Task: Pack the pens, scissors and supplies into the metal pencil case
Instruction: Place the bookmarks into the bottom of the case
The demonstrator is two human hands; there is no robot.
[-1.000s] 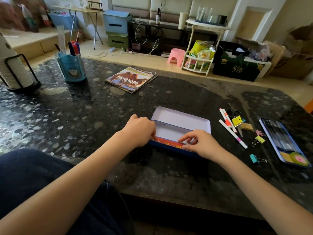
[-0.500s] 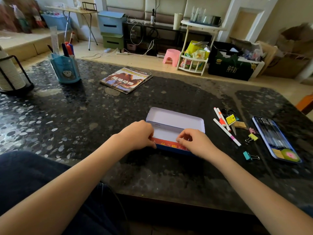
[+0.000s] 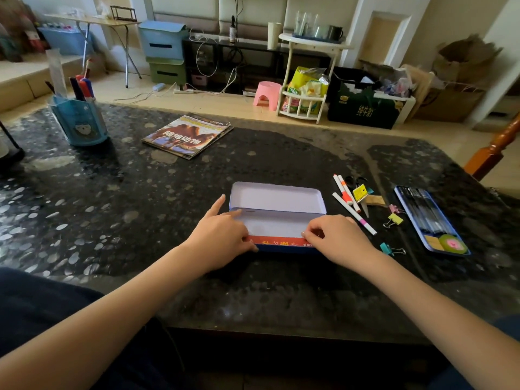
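Pinching the near rim of the metal pencil case (image 3: 277, 220) from both ends, the left hand (image 3: 222, 237) has its thumb and curled fingers on the left corner with the index finger stretched along the side wall, while the right hand (image 3: 334, 239) nips the right corner between thumb and bent fingers, probably to steady the open tin for loading. Its lid lies back flat on the far side and its white tray holds nothing, while the pens (image 3: 349, 202), scissors (image 3: 356, 182) and binder clips (image 3: 394, 219) wait just right of it on the dark table (image 3: 140, 220), near a phone (image 3: 430, 220).
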